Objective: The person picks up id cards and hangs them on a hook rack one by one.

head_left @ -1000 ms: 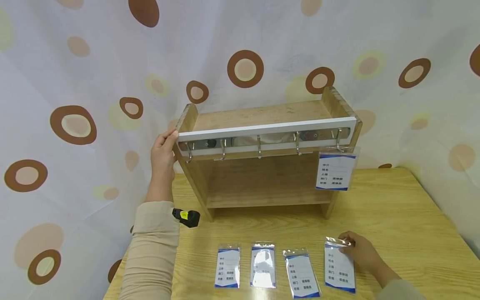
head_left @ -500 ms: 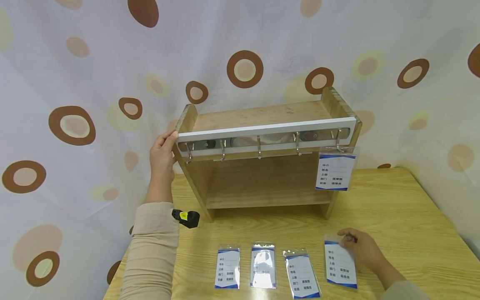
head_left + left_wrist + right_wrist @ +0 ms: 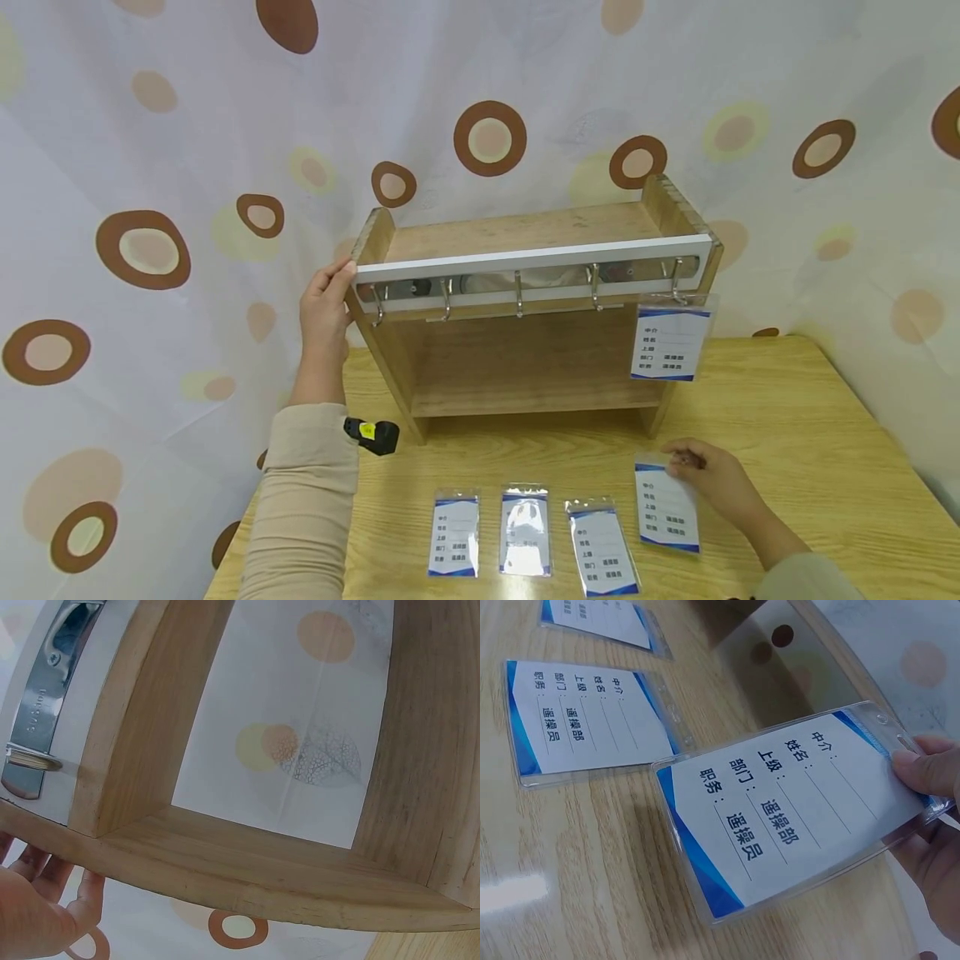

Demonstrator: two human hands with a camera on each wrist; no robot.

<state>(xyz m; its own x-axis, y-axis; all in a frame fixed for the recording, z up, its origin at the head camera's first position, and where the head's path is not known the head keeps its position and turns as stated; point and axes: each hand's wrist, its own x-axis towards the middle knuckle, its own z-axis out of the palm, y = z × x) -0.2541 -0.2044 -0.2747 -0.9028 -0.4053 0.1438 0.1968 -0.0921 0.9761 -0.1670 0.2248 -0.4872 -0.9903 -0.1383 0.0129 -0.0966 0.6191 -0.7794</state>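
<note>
One blue-and-white rectangular plastic badge [image 3: 667, 510], above the yellow wood-grain counter [image 3: 795, 425]
Right hand [image 3: 717, 485] pinches its top end, leaving print uncovered; left hand [image 3: 324, 307] grips the tan wooden shelf [image 3: 517, 232], apparently for steadiness.

A white patterned sheet [image 3: 420, 67] forms the background behind the worktop [image 3: 795, 433] and extends along its left and right sides. Printed motifs comprise brown rings [image 3: 491, 108] with paler centres, peach ovals [image 3: 155, 92] and pale yellow spots. A grey leaf-vein print [image 3: 330, 757] is visible in the left wrist view. Shallow creases cross the sheet at left. The worktop has a light yellow wood-grain surface; its far right corner is rounded. Illumination is even, with a bright glare patch [image 3: 510, 896] on the worktop surface.
</note>
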